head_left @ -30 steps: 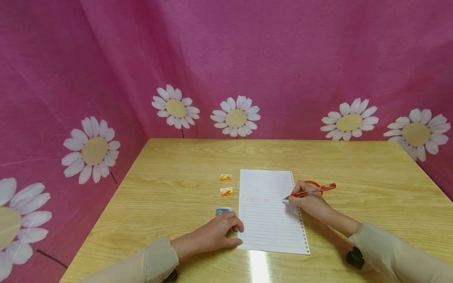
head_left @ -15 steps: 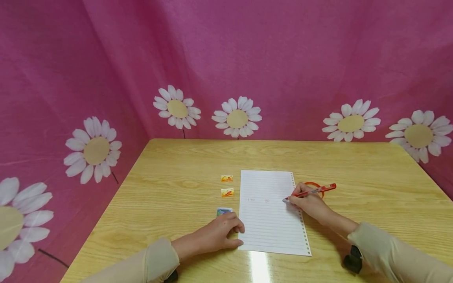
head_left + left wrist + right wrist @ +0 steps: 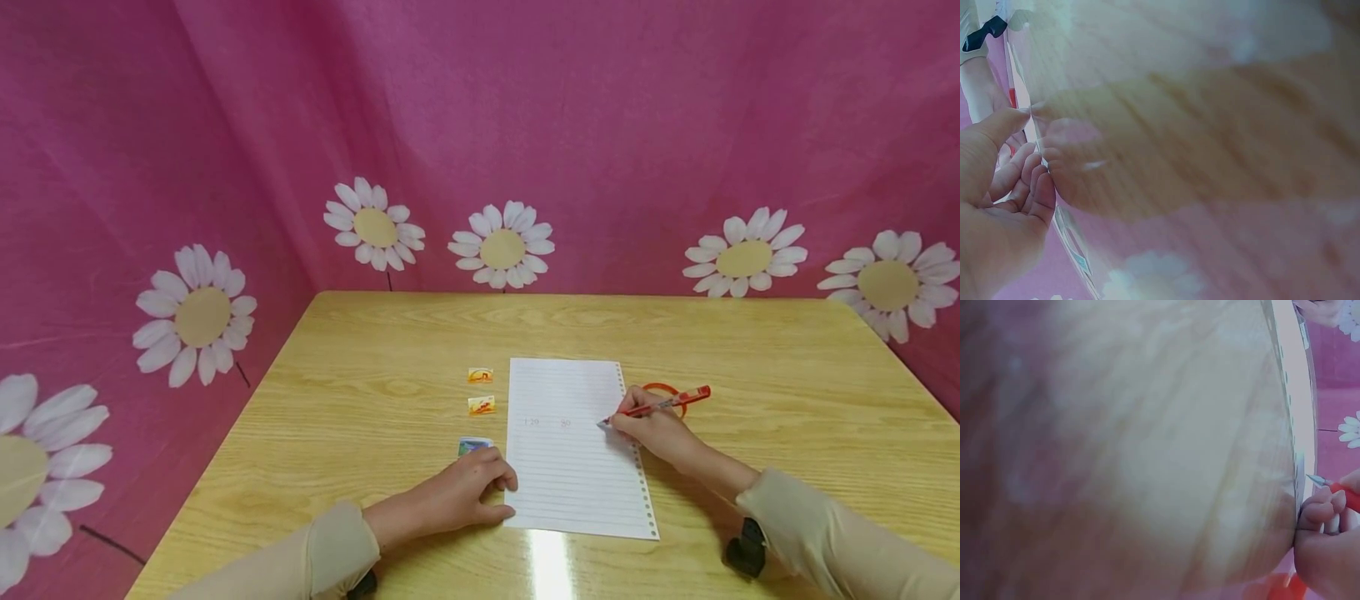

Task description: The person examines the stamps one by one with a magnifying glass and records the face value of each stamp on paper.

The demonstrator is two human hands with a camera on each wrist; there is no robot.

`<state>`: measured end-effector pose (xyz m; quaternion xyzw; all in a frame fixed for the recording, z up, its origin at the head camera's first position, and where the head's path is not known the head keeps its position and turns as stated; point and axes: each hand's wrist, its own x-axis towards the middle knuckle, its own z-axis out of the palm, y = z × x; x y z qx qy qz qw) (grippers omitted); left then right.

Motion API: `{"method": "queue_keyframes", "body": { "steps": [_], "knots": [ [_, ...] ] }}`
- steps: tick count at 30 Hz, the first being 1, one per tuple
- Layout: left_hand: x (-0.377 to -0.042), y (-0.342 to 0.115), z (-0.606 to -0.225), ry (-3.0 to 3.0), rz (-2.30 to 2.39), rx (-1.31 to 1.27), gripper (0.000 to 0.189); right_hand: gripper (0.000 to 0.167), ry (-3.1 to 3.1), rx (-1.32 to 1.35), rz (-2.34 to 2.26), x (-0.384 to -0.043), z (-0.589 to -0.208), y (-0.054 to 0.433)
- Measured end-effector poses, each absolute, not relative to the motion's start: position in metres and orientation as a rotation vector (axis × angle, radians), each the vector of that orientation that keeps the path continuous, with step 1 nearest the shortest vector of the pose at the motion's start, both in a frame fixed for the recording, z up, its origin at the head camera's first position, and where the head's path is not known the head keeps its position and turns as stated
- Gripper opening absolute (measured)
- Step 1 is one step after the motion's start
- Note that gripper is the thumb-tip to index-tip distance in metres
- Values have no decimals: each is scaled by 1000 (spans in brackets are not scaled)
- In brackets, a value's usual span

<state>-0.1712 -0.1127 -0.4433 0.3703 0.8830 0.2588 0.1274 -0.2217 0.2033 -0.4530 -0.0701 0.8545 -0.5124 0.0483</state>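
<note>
A sheet of lined loose-leaf paper [image 3: 570, 483] lies on the table, its punched holes along the right side. Faint handwritten figures cross its upper middle. My right hand [image 3: 660, 429] pinches a red pen [image 3: 671, 402], its tip right at the sheet to the right of those figures. The pen's metal tip [image 3: 1317, 480] also shows in the right wrist view. My left hand [image 3: 465, 492] rests at the sheet's lower left edge, fingers relaxed and thumb [image 3: 1010, 122] apart from them. Just beyond it lies a blue-green card [image 3: 474, 445], partly hidden by the hand.
Two small yellow-orange cards [image 3: 482, 406] lie one above the other left of the sheet. Behind my right hand a red ring-shaped object [image 3: 663, 387] is partly covered. A pink curtain [image 3: 600, 125] with daisies borders the wooden table [image 3: 360, 375] at the back and left.
Both hands, the pen and the sheet stay almost in place. The whole head view shifts by a few pixels.
</note>
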Motion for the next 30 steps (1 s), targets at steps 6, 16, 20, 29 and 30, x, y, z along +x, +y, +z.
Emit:
{"method": "queue_keyframes", "body": {
  "steps": [6, 16, 20, 29, 30],
  "knots": [
    [-171, -113, -443, 2572, 748, 1082, 17, 16, 2555, -276, -1567, -221, -452, 205],
    [-171, -113, -441, 2573, 740, 1097, 18, 14, 2542, -200, -1585, -223, -452, 205],
    [-172, -114, -440, 2576, 744, 1132, 18, 14, 2574, -223, -1542, -224, -451, 205],
    [-171, -113, -441, 2578, 741, 1134, 19, 16, 2529, -170, -1565, -222, -448, 207],
    [-170, -113, -441, 2579, 737, 1131, 19, 16, 2516, -147, -1571, -222, -449, 207]
  ]
}}
